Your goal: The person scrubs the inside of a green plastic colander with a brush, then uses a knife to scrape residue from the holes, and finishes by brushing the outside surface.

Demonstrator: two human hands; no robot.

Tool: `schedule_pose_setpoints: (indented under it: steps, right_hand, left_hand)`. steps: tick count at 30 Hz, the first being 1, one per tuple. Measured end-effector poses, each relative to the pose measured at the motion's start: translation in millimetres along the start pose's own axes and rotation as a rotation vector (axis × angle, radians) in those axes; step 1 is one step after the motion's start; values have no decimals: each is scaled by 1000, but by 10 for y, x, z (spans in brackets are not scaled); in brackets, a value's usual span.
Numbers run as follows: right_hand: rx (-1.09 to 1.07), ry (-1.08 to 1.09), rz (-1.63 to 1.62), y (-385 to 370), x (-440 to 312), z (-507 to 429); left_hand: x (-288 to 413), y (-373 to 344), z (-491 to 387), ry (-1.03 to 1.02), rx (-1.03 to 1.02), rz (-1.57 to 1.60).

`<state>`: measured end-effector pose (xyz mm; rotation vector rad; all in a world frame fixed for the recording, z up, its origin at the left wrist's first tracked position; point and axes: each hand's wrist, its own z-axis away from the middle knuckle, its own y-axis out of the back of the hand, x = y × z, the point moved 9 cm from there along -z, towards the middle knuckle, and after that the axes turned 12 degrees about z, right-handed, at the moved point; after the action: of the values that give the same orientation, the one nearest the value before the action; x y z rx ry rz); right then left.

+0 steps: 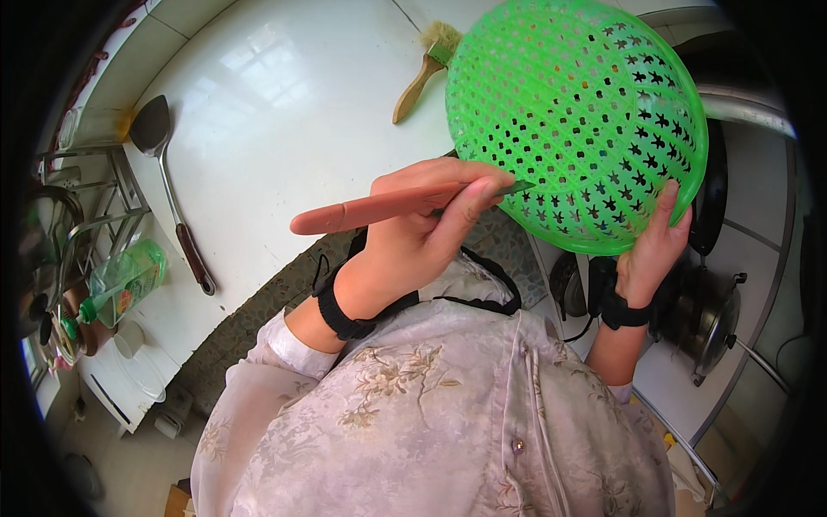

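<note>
My left hand grips a slim tool with a reddish-brown handle. Its short, narrow dark tip lies against the green plastic basket, near the edge of the base. What kind of tool it is cannot be told. The perforated basket is tilted, its latticed base turned up towards me and its star-shaped side holes facing right. On the basket's lower right rim, my right hand holds on, the thumb lying on the outer wall.
A wooden-handled bristle brush lies beside the basket on the white countertop. Further left are a spatula, a green dish soap bottle and a metal rack. A lidded metal pot stands at right.
</note>
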<state>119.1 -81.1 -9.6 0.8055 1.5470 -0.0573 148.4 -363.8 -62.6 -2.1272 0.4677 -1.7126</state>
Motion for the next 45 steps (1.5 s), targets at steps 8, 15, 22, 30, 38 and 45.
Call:
schedule_pose_setpoints:
  steps: [8, 15, 22, 30, 38, 45]
  right_hand:
    - [1, 34, 17, -3, -27, 11]
    - [5, 23, 21, -2, -16, 16]
    - [-3, 33, -16, -13, -8, 11]
    - [1, 12, -8, 10, -7, 18]
    - [-8, 33, -27, -8, -28, 44]
    - [-10, 29, -20, -3, -16, 64]
  left_hand:
    - [-34, -93, -33, 58, -22, 61]
    - [-149, -11, -15, 179, 48, 201]
    - [-142, -17, 7, 149, -13, 121]
    - [23, 25, -11, 10, -102, -46]
    - [-45, -70, -9, 85, -89, 17]
    - [-47, -27, 22, 113, -18, 117]
